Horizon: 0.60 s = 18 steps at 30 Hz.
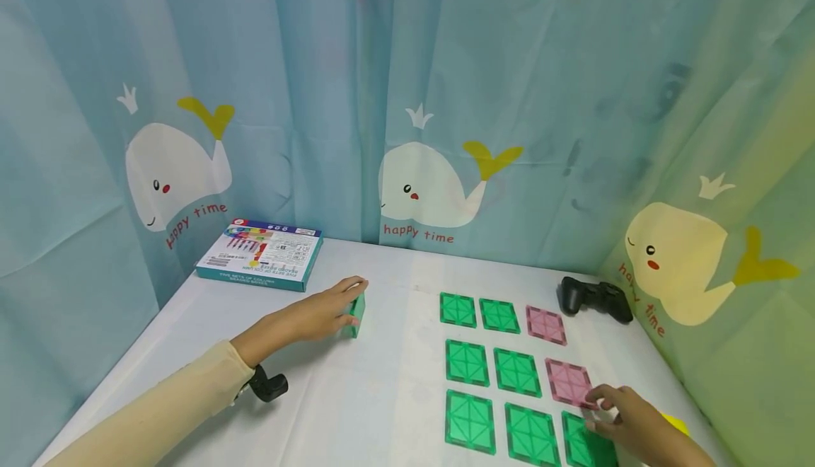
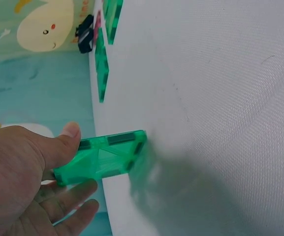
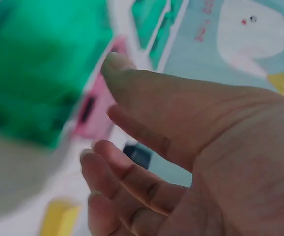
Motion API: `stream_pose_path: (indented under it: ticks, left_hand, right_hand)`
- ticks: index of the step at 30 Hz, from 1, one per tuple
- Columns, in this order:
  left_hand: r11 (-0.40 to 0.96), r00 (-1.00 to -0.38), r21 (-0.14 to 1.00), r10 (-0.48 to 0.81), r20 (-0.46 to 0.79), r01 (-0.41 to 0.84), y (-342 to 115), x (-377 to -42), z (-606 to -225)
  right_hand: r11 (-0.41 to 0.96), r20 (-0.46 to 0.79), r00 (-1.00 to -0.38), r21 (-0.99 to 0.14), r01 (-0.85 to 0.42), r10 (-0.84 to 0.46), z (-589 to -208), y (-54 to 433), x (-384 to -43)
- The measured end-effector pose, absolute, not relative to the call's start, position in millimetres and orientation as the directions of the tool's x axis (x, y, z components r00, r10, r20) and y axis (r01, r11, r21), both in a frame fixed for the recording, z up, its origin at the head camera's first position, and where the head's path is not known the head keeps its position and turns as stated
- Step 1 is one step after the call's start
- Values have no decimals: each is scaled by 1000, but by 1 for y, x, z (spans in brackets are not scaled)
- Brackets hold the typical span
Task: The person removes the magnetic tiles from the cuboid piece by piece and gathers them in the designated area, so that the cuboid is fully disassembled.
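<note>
Left of the tile rows, my left hand (image 1: 325,311) pinches a green translucent magnetic tile (image 1: 358,315) by its edges. The left wrist view shows this tile (image 2: 110,155) standing on edge, thumb on one side and fingers on the other. At the lower right, my right hand (image 1: 633,421) hovers with loosely bent fingers over the corner of a pink magnetic tile (image 1: 567,381) and a green one (image 1: 582,439). In the right wrist view the thumb overlaps the pink tile (image 3: 95,110), and nothing shows between thumb and fingers.
Several green tiles (image 1: 467,362) lie in spaced rows, with another pink tile (image 1: 545,324) at the back right. Behind them sits a black game controller (image 1: 595,298). A flat toy box (image 1: 261,253) is at the back left. Something yellow (image 1: 676,423) lies beside my right hand. Curtains enclose the table.
</note>
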<state>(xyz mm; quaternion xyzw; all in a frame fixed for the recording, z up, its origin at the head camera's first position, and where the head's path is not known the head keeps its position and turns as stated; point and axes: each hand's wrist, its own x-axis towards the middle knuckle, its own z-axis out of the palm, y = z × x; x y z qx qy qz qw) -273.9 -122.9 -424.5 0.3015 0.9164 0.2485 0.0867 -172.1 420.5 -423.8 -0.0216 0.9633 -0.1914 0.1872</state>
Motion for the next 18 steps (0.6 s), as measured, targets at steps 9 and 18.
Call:
stream_pose_path:
  ticks: [9, 18]
  left_hand:
    - [696, -800, 498, 599, -6, 517, -120, -275, -424]
    - [705, -804, 493, 595, -21, 509, -117, -276, -424]
  right_hand:
    - [809, -166, -911, -539, -237, -378, -399, 330, -207]
    - [725, -163, -835, -599, -340, -525, -414, 210, -252]
